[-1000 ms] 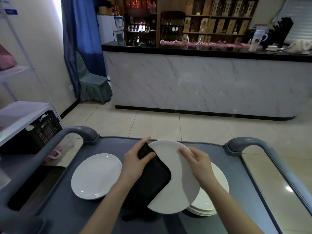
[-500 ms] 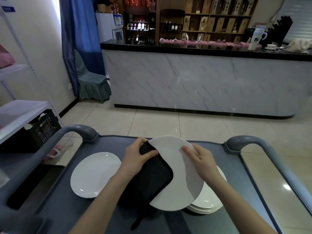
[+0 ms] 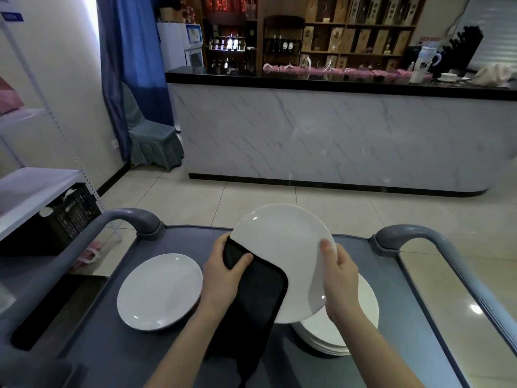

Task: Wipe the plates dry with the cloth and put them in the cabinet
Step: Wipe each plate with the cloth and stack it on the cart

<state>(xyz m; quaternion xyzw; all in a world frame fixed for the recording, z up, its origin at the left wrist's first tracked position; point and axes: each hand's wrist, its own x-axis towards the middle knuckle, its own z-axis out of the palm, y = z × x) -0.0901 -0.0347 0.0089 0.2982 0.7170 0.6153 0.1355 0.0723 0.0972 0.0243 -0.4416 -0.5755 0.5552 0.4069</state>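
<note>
The plate [image 3: 282, 247] is tilted mid-frame above the stack [image 3: 352, 331], left hand [image 3: 223, 273] pinching the cloth [image 3: 251, 301] onto its rim, right hand [image 3: 340, 275] gripping the opposite edge (stiff, slick, breakable, so I'd hold the rims firmly).

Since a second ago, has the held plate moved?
Yes. The held plate has lifted: its top edge now shows above the cart's far rim, which it barely reached before.

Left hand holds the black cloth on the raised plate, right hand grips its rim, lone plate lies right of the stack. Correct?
One slip: in the head view the lone plate lies left of the stack, not right. Left hand holds the black cloth on the raised plate and right hand grips its rim, as said.
</note>
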